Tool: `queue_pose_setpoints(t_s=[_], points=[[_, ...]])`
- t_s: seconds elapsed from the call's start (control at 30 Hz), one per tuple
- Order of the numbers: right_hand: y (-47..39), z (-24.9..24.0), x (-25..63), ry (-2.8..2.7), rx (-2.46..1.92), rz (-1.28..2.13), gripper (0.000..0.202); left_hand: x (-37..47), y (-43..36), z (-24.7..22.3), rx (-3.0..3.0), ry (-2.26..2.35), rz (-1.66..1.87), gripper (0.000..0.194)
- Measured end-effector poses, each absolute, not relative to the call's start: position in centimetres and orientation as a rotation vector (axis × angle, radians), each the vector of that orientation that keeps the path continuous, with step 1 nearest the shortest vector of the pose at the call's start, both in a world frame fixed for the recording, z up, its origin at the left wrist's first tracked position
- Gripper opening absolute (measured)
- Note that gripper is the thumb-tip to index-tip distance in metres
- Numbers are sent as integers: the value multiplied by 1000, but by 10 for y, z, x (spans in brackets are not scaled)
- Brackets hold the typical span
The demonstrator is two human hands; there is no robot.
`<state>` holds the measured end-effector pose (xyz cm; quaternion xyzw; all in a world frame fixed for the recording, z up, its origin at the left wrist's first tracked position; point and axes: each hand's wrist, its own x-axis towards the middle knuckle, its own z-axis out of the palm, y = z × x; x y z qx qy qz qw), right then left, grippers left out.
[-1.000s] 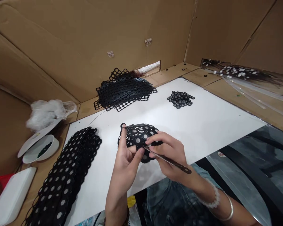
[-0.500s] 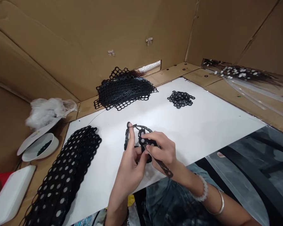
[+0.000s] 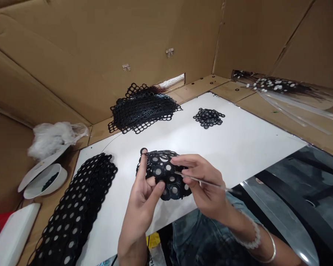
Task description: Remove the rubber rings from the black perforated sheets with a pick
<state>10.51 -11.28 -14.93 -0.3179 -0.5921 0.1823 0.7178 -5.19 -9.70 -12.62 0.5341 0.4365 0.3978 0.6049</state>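
Observation:
My left hand (image 3: 141, 205) pinches a curved piece of black ring mesh (image 3: 158, 171) between thumb and fingers. Its index finger points up, with a black ring at the fingertip. In my right hand (image 3: 208, 184) is a slim metal tool that looks like tweezers (image 3: 202, 181), its narrow tip at the mesh. The right fingertips are close to the mesh's right side; I cannot tell whether they touch it. The mesh's lower left part is hidden behind my left hand.
A long black ring mesh (image 3: 69, 210) lies on the left of the white board (image 3: 238, 147). Behind are a black mesh heap (image 3: 144, 111) and loose black rings (image 3: 209, 118). A white bowl (image 3: 59, 179) stands left; cardboard walls (image 3: 100, 44) enclose the back.
The mesh in my hands has turned and spread, showing more of its ringed face. My right hand has moved slightly right, and the tweezers now lie flatter, their back end pointing right.

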Motion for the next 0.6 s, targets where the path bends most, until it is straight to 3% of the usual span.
queue_pose_setpoints(t_s=[0.17, 0.43, 0.6], points=[[-119, -151, 101, -1416, -777, 146, 21, -56, -97, -126, 1207, 1006, 906, 78], [-115, -159, 93, -1357, -783, 102, 20, -53, -102, -122, 1247, 1139, 961, 80], [-102, -180, 91, -1441, -860, 30, 16, -31, -111, -116, 1477, 1345, 1014, 92]])
